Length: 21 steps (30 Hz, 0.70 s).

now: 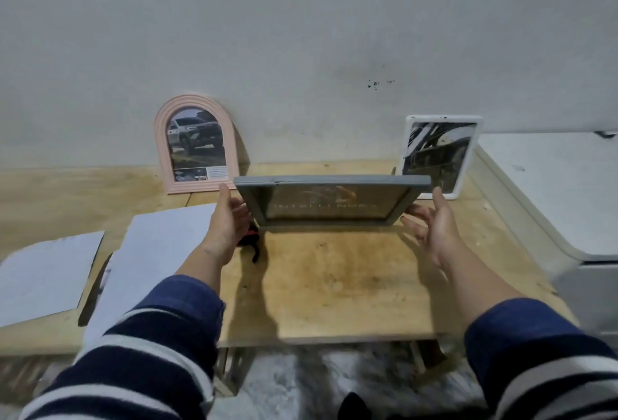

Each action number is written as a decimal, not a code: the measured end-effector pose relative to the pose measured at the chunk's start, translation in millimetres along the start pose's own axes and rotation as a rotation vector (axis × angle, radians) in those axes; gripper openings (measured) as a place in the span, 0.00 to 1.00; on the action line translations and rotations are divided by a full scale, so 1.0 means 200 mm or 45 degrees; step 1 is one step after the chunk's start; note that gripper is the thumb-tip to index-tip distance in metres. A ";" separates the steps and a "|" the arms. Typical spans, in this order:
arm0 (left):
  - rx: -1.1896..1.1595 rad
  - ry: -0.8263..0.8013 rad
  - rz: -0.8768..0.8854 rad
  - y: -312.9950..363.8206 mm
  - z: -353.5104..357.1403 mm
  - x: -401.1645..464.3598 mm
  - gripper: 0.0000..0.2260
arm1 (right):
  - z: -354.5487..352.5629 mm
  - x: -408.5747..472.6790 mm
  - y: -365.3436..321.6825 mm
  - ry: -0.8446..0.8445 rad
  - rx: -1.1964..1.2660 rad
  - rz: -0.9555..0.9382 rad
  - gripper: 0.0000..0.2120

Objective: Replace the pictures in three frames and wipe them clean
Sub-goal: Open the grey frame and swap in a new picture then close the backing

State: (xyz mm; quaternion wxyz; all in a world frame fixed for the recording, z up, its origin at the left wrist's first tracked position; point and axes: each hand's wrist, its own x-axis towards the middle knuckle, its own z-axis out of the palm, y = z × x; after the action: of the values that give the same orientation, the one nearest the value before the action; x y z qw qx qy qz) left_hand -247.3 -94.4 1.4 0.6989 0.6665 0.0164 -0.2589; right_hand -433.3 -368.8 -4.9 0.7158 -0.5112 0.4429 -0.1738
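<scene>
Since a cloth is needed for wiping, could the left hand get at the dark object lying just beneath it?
Probably yes: the left hand sits right above the dark object, with nothing between, but it would first have to leave the grey frame.

Open tabletop before the grey frame [331, 200], clutter to the left and rear

Bare wooden table [334, 279] lies at 6 o'clock of the frame. White sheets [157, 252] crowd 8 o'clock; a dark object [250, 241] sits just beside the frame's lower left corner. Pink arched frame [197, 148] blocks 10 o'clock, white frame [438, 155] 2 o'clock, a pale appliance [551, 192] 3 o'clock.
</scene>
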 end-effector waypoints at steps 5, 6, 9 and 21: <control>-0.089 -0.019 -0.043 -0.06 -0.04 -0.07 0.30 | -0.12 -0.13 0.04 -0.079 -0.031 0.017 0.16; -0.087 -0.026 -0.070 -0.07 -0.06 -0.08 0.30 | -0.14 -0.15 0.05 -0.063 -0.030 0.046 0.13; -0.021 -0.045 -0.152 -0.12 -0.08 -0.12 0.30 | -0.20 -0.15 0.10 -0.006 -0.183 0.134 0.09; 0.298 0.044 -0.150 -0.37 0.02 -0.22 0.30 | -0.26 -0.14 0.23 0.004 -0.497 0.182 0.18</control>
State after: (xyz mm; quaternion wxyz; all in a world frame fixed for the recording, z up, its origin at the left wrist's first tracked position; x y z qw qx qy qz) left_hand -315.1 -80.5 -49.9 0.5995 0.7457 0.0374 -0.2882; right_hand -500.4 -361.0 -36.8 0.6129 -0.6071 0.5046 -0.0342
